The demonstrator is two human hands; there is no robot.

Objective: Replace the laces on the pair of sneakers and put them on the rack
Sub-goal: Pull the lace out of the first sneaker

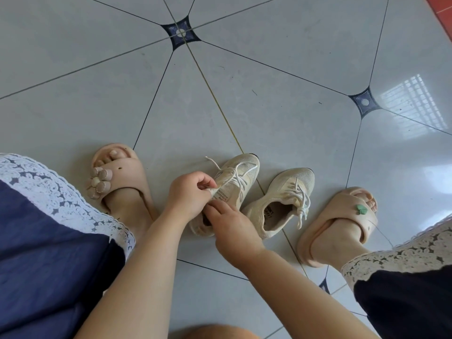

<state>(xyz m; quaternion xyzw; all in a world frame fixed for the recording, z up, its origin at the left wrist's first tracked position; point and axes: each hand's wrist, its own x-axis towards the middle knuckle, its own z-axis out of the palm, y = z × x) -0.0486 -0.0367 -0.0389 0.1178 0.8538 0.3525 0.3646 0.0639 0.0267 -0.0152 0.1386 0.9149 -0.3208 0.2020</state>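
Pinches padded tongue (219, 192) of beige mesh sneaker (244, 172) in left grip (190, 194). Presses its soft collar (198, 230) with right grip (232, 228), fingers straight, unclenched.

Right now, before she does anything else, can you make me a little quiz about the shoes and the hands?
1. True or false: the held sneaker and the other sneaker stand on a rack.
2. Which hand pinches the held sneaker's tongue? A) left hand B) right hand C) neither
3. Fill in: the flower slipper is on the person's ___ foot.

Key: 1 false, they are on the tiled floor; 2 A; 3 left.
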